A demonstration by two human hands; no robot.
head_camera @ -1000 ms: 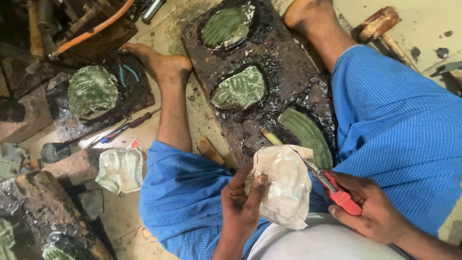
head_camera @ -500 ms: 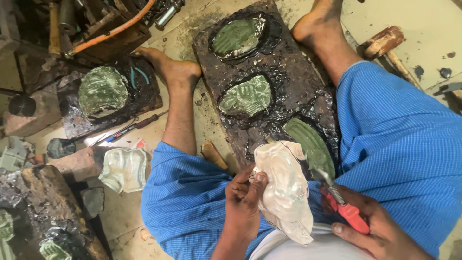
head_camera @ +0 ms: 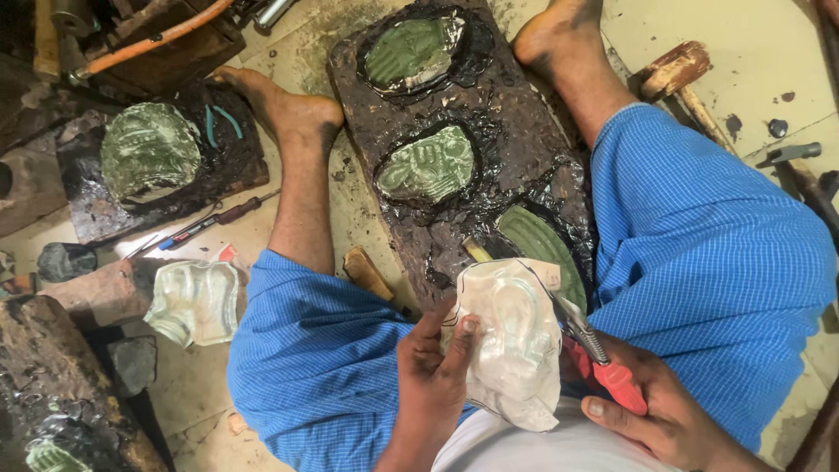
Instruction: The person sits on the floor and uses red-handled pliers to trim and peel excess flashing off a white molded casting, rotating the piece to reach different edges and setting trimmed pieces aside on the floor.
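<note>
My left hand (head_camera: 434, 367) grips the left edge of a pale embossed metal sheet (head_camera: 514, 350), held over my lap. My right hand (head_camera: 657, 413) is closed on red-handled snips (head_camera: 603, 363), whose metal jaws meet the sheet's right edge. I sit cross-legged in blue checked cloth. Right above the sheet lies a dark pitch-covered board (head_camera: 454, 157) between my legs, with three greenish embossed metal pieces (head_camera: 426, 164) set in it.
A second pitch block with a green piece (head_camera: 150, 150) lies at the left, by my foot. Another pale embossed sheet (head_camera: 194, 301) rests on the floor at the left. Small tools (head_camera: 210, 220) lie near it. A wooden mallet (head_camera: 677, 74) and a hammer (head_camera: 791, 156) lie at the right.
The view has shifted slightly. The sheet has turned a little in my left hand and the snips have moved up along its right edge.
</note>
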